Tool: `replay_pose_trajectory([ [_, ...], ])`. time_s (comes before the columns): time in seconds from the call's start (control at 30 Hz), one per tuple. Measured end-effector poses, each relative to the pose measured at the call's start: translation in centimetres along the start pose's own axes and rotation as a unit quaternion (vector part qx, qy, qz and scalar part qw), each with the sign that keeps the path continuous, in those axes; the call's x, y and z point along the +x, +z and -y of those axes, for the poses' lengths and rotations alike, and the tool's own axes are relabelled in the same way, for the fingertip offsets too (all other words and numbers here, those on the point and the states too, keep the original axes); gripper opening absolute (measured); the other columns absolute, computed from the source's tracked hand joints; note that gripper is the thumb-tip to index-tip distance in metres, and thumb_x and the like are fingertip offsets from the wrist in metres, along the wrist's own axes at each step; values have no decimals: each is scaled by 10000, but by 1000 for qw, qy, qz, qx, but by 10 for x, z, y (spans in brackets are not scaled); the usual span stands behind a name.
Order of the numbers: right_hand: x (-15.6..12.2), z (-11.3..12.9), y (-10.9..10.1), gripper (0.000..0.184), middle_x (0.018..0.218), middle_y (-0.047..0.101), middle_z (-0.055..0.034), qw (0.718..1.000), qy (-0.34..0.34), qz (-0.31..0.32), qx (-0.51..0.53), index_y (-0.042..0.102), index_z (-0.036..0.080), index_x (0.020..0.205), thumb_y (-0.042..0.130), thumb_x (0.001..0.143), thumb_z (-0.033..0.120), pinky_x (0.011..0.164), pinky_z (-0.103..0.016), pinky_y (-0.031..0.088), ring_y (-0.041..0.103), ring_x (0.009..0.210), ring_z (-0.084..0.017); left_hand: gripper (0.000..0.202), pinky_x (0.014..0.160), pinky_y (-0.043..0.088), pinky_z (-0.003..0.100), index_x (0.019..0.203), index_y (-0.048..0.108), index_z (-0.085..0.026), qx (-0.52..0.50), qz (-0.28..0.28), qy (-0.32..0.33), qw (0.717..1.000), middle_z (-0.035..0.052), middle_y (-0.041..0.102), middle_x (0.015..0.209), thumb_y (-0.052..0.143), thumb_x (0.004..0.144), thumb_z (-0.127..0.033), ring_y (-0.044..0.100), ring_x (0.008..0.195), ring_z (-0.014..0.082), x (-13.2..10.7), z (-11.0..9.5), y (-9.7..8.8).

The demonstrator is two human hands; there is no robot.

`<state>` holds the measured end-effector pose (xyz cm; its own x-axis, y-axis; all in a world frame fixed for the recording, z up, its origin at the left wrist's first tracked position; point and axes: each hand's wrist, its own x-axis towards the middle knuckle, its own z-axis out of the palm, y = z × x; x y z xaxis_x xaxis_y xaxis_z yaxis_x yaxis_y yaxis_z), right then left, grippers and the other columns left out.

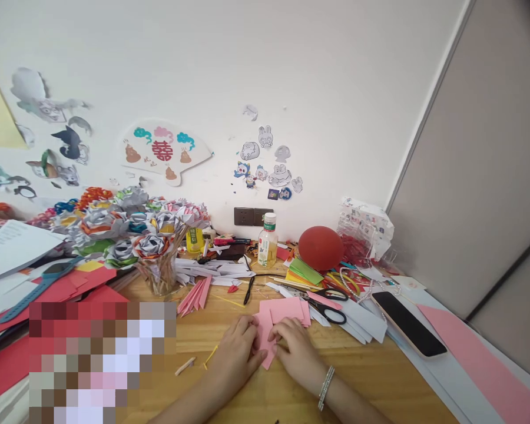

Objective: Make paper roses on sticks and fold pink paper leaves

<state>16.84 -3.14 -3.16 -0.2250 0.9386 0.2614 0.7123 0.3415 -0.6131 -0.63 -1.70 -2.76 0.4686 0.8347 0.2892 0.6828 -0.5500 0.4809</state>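
Both hands meet on a small pink paper piece point(265, 337) near the front of the wooden desk point(380, 377). My left hand point(236, 353) pinches the paper's left edge with curled fingers. My right hand point(294, 347), with a beaded bracelet point(325, 387) on its wrist, presses and pinches the right side. More pink paper sheets point(287, 309) lie just behind the hands.
Black scissors point(331, 309) lie right of the pink sheets, a phone point(408, 324) farther right. A jar of paper flowers point(156, 259) stands at left, a bottle point(268, 241) and a red balloon point(320, 247) behind. Red paper point(66, 288) and scraps cover the left side.
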Motion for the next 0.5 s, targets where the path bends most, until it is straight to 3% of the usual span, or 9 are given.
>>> replay_pose_trajectory([
  [0.1, 0, 2, -1, 247, 845, 601, -9, 1000, 6, -20, 20, 583, 216, 804, 486, 753, -6, 780, -293, 374, 521, 871, -187, 127, 888, 439, 411, 727, 507, -193, -1, 3, -3, 1000, 93, 551, 1079, 630, 733, -161, 517, 1040, 266, -1, -1, 0],
  [0.2, -3, 6, -1, 193, 884, 593, -15, 1000, -1, -18, 11, 573, 221, 872, 625, 718, 116, 791, -311, 380, 510, 885, -208, 138, 880, 445, 411, 714, 494, -198, -1, 4, -8, 1000, 87, 549, 1081, 626, 734, -164, 520, 1038, 264, -1, 0, 1],
  [0.3, -6, 9, -1, 311, 930, 579, -18, 1000, 4, -1, -23, 573, 231, 896, 741, 634, 233, 805, -328, 373, 496, 907, -228, 136, 894, 441, 415, 729, 507, -198, 5, 3, -9, 1000, 89, 543, 1110, 643, 733, -197, 511, 1066, 271, -1, 2, -1],
  [0.5, -3, 8, -3, 309, 955, 588, -13, 999, 15, 22, -18, 587, 229, 912, 744, 647, 241, 816, -319, 363, 491, 924, -220, 145, 901, 431, 464, 838, 564, -188, 81, 9, -18, 997, 113, 558, 1120, 634, 737, -266, 522, 1045, 299, 0, 7, -10],
])
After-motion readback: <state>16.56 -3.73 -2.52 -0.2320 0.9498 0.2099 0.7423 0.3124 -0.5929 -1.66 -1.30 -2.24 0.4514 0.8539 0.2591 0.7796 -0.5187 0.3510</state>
